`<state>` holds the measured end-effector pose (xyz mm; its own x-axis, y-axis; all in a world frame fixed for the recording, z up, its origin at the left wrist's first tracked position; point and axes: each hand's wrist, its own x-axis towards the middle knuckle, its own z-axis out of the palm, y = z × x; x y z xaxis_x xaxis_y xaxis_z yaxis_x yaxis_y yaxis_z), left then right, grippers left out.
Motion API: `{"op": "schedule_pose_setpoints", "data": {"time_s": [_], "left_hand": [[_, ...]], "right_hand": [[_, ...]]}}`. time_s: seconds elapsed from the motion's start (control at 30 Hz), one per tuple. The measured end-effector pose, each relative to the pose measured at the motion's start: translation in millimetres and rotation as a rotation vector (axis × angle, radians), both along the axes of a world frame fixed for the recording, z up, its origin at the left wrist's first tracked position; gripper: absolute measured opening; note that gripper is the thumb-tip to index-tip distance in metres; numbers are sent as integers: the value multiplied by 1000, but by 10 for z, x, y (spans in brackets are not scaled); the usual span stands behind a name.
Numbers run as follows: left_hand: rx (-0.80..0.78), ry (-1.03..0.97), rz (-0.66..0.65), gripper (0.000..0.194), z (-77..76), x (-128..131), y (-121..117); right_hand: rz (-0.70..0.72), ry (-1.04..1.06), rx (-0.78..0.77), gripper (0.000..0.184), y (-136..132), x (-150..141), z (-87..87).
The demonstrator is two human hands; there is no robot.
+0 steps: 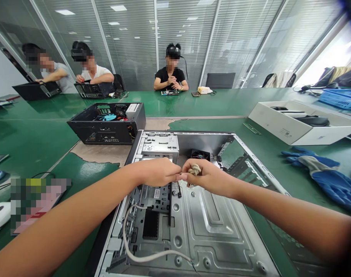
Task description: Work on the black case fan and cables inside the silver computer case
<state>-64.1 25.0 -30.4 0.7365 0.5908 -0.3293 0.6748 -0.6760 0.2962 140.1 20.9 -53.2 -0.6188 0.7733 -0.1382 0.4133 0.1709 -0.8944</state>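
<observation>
Both my hands are above an open silver computer case (230,250), fingertips meeting over its inside. My right hand (211,177) is closed around a bundled, knotted grey-beige cable (194,169). My left hand (159,171) pinches at the bundle's left side, on what looks like a thin end of the cable, mostly hidden by the fingers. A small black connector (179,194) hangs just below the fingertips. Inside the case lie a loose light-grey cable (146,258), a metal drive cage (160,144) at the far left and a black fan (200,154) at the far wall.
A black computer case (108,132) stands behind on cardboard (102,154). To the right are a white box (287,130), blue gloves (331,181) and a blue basket (341,99). Several people sit across the green table (221,105). A white device (0,217) lies left.
</observation>
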Motion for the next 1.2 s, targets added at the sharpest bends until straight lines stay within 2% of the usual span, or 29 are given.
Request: {"op": "schedule_pose_setpoints", "data": {"time_s": [0.1, 0.17, 0.2, 0.27, 0.5, 0.6, 0.67, 0.77, 0.97, 1.1, 1.2], "left_hand": [[-53, -71, -3, 47, -15, -21, 14], [-60, -73, 2, 42, -11, -19, 13], [-57, -62, 7, 38, -6, -14, 12], [-28, -18, 23, 33, 4, 2, 10], [134, 124, -3, 32, -18, 56, -18], [144, 146, 3, 32, -14, 66, -35], [124, 130, -8, 32, 0, 66, -29], [61, 87, -26, 32, 28, 57, -1], [-50, 20, 16, 29, 69, 42, 18], [-69, -16, 31, 27, 52, 24, 25], [-16, -3, 29, 28, 20, 13, 34]], "right_hand": [[-17, -99, 262, 23, -5, 24, -25], [-16, -123, 330, 21, -9, 24, -40], [-19, -109, 315, 22, -8, 19, -47], [-44, -39, 204, 25, -4, 0, -58], [-97, 224, -393, 35, -18, -47, -101], [-79, 260, -516, 37, -12, -38, -121], [-79, 243, -488, 36, -6, -32, -117], [-99, 185, -366, 33, -8, -28, -84], [-108, 96, -158, 23, -18, -33, 5], [-117, 134, -181, 26, 1, -39, 5], [-197, 211, -265, 34, -8, -49, -31]]}}
